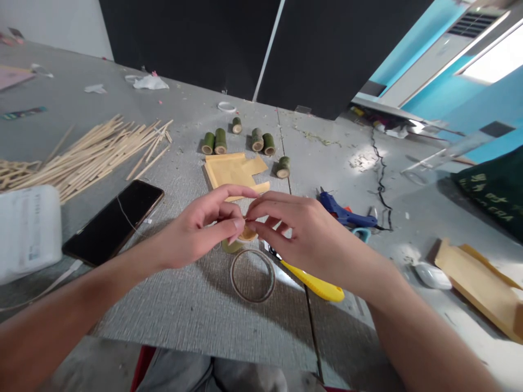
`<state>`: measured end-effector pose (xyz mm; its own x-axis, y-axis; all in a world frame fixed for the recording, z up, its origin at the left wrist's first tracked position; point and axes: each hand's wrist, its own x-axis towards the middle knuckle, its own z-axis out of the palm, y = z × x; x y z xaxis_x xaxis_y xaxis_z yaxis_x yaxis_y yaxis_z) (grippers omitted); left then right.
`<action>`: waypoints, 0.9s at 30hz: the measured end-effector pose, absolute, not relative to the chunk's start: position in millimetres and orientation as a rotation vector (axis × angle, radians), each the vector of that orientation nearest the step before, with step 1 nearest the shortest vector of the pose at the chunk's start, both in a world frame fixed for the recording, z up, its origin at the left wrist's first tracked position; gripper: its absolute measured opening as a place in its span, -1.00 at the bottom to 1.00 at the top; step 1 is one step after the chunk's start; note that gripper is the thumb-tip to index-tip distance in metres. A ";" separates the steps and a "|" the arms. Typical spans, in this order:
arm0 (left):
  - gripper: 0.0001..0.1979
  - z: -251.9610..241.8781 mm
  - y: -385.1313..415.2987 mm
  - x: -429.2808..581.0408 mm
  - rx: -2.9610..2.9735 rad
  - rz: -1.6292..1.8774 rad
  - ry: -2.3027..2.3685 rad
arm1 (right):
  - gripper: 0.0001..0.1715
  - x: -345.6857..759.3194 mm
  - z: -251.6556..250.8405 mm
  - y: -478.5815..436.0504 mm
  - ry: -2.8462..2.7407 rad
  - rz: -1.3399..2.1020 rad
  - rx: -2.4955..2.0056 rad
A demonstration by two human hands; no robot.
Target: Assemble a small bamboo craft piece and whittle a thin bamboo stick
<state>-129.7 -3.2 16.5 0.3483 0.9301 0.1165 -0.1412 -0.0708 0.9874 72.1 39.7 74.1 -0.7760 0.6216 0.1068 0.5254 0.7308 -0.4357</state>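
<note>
My left hand (204,226) and my right hand (292,228) meet above the grey table, fingers pinched together on a short bamboo piece (247,235) with a pale cut end. A green part of it shows just below my left fingers. Right under the hands lies a thin bamboo ring (252,275) flat on the table. A yellow utility knife (316,283) lies beneath my right wrist.
Several green bamboo segments (239,141) and a tan cardboard piece (235,169) lie beyond the hands. A pile of thin bamboo sticks (85,155), a black phone (114,220) and a white box (26,231) are left; a blue glue gun (345,213) and cardboard (480,283) right.
</note>
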 end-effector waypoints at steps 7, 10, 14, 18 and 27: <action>-0.63 15.6 -2.2 -130.4 1.351 1.062 0.800 | -0.78 72.5 74.6 39.8 -2.713 0.548 -0.883; -0.63 14.8 -2.1 -130.9 1.354 1.055 0.804 | -0.79 73.7 75.5 40.7 -2.718 0.569 -0.861; -0.61 15.7 -2.4 -130.8 1.353 1.051 0.800 | -0.79 74.7 76.3 41.0 -2.727 0.562 -0.821; -0.61 15.8 -2.6 -130.5 1.352 1.057 0.802 | -0.78 74.6 74.7 41.3 -2.739 0.515 -0.808; -0.62 15.7 -2.7 -129.8 1.340 1.065 0.832 | -0.78 74.7 69.7 43.3 -2.749 0.468 -0.830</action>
<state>-129.8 -2.7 15.7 0.3317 0.9370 0.1093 -0.1205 -0.0728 0.9900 74.7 43.3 69.7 -0.8127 0.5687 0.1270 0.4947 0.7885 -0.3654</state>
